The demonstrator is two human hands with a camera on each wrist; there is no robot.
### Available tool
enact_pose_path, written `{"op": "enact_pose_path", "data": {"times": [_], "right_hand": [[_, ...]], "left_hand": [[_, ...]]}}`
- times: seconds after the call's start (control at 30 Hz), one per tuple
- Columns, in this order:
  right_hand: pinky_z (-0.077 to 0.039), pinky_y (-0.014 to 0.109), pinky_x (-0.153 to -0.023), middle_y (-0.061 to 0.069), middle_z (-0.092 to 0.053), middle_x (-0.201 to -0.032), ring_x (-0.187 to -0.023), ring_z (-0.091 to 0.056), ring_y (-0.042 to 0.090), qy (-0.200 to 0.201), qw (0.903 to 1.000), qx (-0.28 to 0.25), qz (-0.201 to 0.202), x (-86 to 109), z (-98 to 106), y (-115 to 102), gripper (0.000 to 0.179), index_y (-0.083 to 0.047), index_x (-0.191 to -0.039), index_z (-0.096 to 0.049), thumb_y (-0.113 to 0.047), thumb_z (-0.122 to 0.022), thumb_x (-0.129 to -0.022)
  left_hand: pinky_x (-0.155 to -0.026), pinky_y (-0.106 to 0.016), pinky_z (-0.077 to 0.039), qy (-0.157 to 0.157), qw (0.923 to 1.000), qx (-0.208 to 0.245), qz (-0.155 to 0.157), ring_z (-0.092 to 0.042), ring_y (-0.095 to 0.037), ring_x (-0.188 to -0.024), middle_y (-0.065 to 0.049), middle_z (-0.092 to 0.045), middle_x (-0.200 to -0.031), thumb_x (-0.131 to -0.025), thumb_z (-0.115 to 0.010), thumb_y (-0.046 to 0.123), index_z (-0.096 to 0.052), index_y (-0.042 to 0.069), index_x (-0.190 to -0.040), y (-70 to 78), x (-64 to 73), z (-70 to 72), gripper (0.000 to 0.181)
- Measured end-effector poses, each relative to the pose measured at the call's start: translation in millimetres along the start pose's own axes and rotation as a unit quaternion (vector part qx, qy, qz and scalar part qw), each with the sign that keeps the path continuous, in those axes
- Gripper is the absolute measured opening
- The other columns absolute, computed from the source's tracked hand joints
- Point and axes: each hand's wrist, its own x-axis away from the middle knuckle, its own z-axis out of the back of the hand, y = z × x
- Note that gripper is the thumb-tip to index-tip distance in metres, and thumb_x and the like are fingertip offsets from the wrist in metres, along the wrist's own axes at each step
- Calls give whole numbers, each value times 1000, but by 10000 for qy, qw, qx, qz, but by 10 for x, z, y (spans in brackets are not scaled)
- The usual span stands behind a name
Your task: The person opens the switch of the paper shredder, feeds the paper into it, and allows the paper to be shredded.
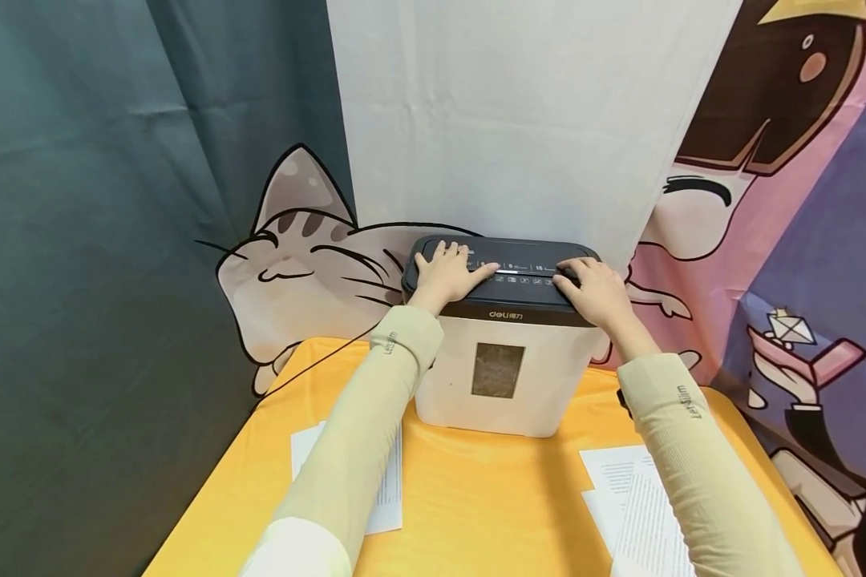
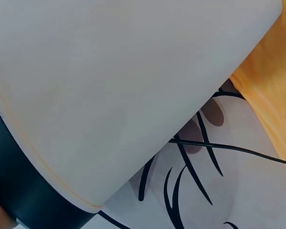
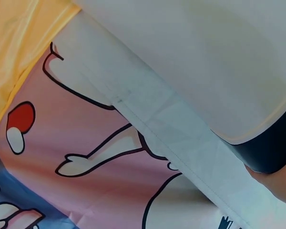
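A white paper shredder point(image 1: 443, 377) with a dark lid point(image 1: 505, 250) stands upright on the yellow cloth. My left hand point(image 1: 443, 276) rests on the left part of the lid, its fingers spread and thumb pointing right. On the right end of the lid lies my right hand point(image 1: 597, 290), thumb and forefinger apart near the slot. The left wrist view shows the shredder's pale side wall point(image 2: 109, 90) and only a sliver of the hand. In the right wrist view, part of my right hand point(image 3: 281, 183) touches the dark rim.
Printed sheets point(image 1: 386, 497) lie partly under my left forearm. More printed papers point(image 1: 638, 513) lie at the right, partly covered by my right sleeve. A black cord point(image 1: 310, 367) runs left from behind the shredder. A cartoon curtain point(image 1: 296, 296) hangs close behind.
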Motion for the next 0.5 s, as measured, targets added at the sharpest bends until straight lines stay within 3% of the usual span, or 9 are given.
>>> {"op": "enact_pose_path", "data": {"times": [0.3,0.5], "right_hand": [[-24,61,-104,27,-42,-138,-127,-36,47,49,10000,-24,-8,1,-8,-4,44,-3,-132,-49,-31,-40,-100],[-27,59,-104,26,-47,-134,-124,-41,45,386,9992,-21,-40,28,-32,-21,41,-2,-127,-54,-26,-33,-101]], "left_hand": [[-114,-58,-10,74,9999,-19,141,-14,-31,-146,-4,-27,-156,-92,-27,68,-31,19,-148,-4,-4,-18,75],[-114,-56,-14,232,9995,-105,165,-21,-30,-144,-4,-32,-153,-94,-28,63,-34,19,-147,1,-2,-16,69]]}}
